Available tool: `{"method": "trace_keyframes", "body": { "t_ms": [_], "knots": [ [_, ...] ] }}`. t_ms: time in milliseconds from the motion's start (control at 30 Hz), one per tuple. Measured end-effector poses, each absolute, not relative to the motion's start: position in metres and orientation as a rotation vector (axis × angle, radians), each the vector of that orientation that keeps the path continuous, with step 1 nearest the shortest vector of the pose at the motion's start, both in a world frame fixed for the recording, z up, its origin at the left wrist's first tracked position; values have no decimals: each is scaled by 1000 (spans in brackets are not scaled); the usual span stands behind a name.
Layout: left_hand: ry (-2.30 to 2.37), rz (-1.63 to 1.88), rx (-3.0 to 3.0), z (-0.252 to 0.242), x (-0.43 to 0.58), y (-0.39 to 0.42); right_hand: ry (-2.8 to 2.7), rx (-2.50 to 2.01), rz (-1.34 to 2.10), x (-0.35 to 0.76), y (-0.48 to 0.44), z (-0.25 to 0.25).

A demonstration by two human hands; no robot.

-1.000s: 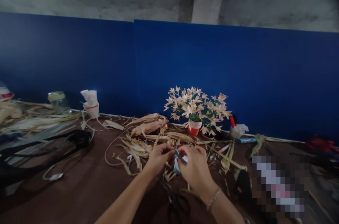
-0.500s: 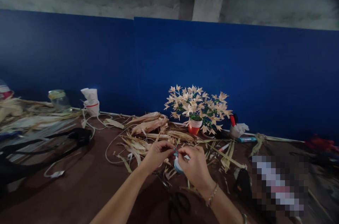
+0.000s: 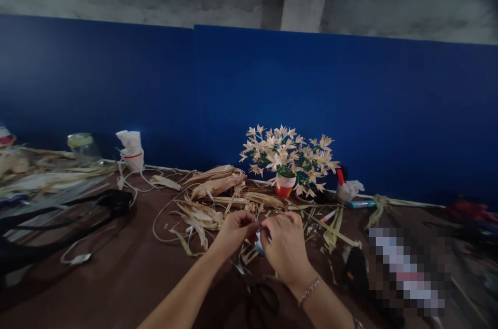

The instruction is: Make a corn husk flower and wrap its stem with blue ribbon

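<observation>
My left hand (image 3: 236, 233) and my right hand (image 3: 286, 246) meet over the middle of the brown table (image 3: 163, 287). The fingertips of both are pinched together around something small and thin, too small to name. A light blue and white roll (image 3: 259, 243) shows just below the fingertips, partly covered by my right hand. Black-handled scissors (image 3: 264, 298) lie beneath my hands. Dried husks (image 3: 218, 183) are heaped behind them. Beyond stands a red and white cup (image 3: 285, 186) with pale star-shaped flowers (image 3: 286, 150).
Along the back left are a glass jar (image 3: 83, 148) and a white cup with tissue (image 3: 133, 155). A black strap-like object (image 3: 112, 202) lies at the left. At the right are a black object (image 3: 356, 269) and a turquoise item (image 3: 360, 204). A blue partition (image 3: 264, 85) rises behind.
My fingertips have shifted slightly, and my right hand's fingers are curled in more, covering more of the blue and white roll. The whole view has moved slightly.
</observation>
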State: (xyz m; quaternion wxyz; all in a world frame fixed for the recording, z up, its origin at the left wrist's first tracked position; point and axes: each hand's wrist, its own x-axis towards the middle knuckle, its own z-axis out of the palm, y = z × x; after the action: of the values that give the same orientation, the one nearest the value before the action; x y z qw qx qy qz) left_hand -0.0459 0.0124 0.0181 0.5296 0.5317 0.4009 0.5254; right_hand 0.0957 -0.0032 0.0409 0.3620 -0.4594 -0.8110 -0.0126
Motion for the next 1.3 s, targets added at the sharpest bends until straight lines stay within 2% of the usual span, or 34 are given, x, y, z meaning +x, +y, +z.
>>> {"method": "trace_keyframes", "body": {
  "t_ms": [167, 367, 467, 567, 733, 800, 867, 1033, 1100, 1133, 1200, 1300],
  "knots": [
    [958, 1205, 1223, 18, -48, 13, -2111, -1121, -229, 95, -4, 37],
    [886, 1172, 1070, 18, -42, 8, -2080, -1115, -254, 97, -2, 37],
    [830, 1209, 1082, 15, -41, 11, -2039, -1104, -143, 96, -2, 39],
    [856, 1227, 1164, 17, -45, 12, -1922, -1145, 295, 97, 0, 42],
    [846, 1190, 1253, 31, -51, 3, -1496, -1067, 1740, 104, 13, 44],
    [846, 1184, 1258, 33, -51, 0, -1441, -976, 1949, 106, 16, 41],
    [888, 1198, 1260, 31, -49, 0, -1567, -1012, 1725, 105, 16, 39],
    [992, 1293, 1282, 18, -45, 12, -2005, -1169, 299, 96, 2, 35],
    [974, 1279, 1276, 15, -46, 15, -2048, -1142, 79, 93, -3, 36],
    [963, 1262, 1272, 16, -48, 16, -2043, -1135, 90, 93, -4, 38],
    [936, 1230, 1270, 19, -51, 14, -1988, -1146, 329, 95, -3, 43],
    [844, 1188, 1297, 28, -55, 6, -1804, -1137, 1141, 101, 3, 51]
  ]
}}
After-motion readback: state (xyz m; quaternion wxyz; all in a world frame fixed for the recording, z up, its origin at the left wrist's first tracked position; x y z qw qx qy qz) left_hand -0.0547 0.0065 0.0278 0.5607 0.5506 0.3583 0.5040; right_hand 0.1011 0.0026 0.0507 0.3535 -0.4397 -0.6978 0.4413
